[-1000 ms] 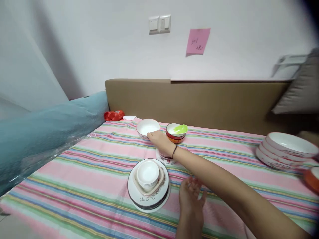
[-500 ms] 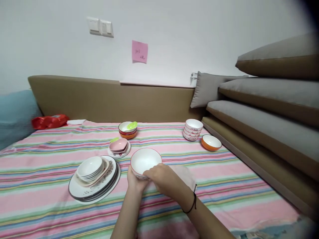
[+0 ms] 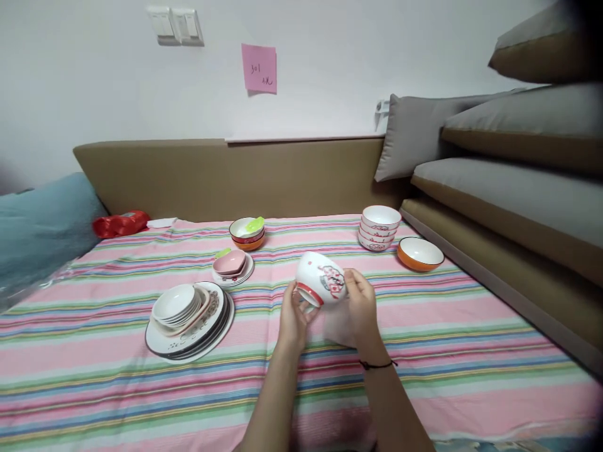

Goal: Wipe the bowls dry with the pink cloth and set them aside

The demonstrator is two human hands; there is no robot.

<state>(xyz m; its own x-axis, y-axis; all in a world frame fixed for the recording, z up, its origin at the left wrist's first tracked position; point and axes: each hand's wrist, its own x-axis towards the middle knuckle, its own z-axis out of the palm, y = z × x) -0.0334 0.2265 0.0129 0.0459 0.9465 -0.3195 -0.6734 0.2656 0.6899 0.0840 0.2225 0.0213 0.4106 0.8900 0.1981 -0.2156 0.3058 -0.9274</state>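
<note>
I hold a white bowl with a red pattern (image 3: 324, 281) tipped on its side above the striped cloth, its base turned toward me. My left hand (image 3: 293, 316) grips its left rim and foot. My right hand (image 3: 358, 304) grips its right side, with a pale cloth (image 3: 338, 328) tucked under the palm. Both hands are closed round the bowl. A black band circles my right wrist.
A stack of plates with small white dishes (image 3: 188, 314) lies to the left, a pink dish on saucers (image 3: 232, 265) behind it. Farther back sit bowls with a green spoon (image 3: 247, 232), stacked white bowls (image 3: 379, 227), an orange bowl (image 3: 420, 253). Grey cushions (image 3: 509, 182) line the right.
The bowl was lifted from the far side of the cloth, brought close between both hands, then tipped from upright onto its side. My view swung right.
</note>
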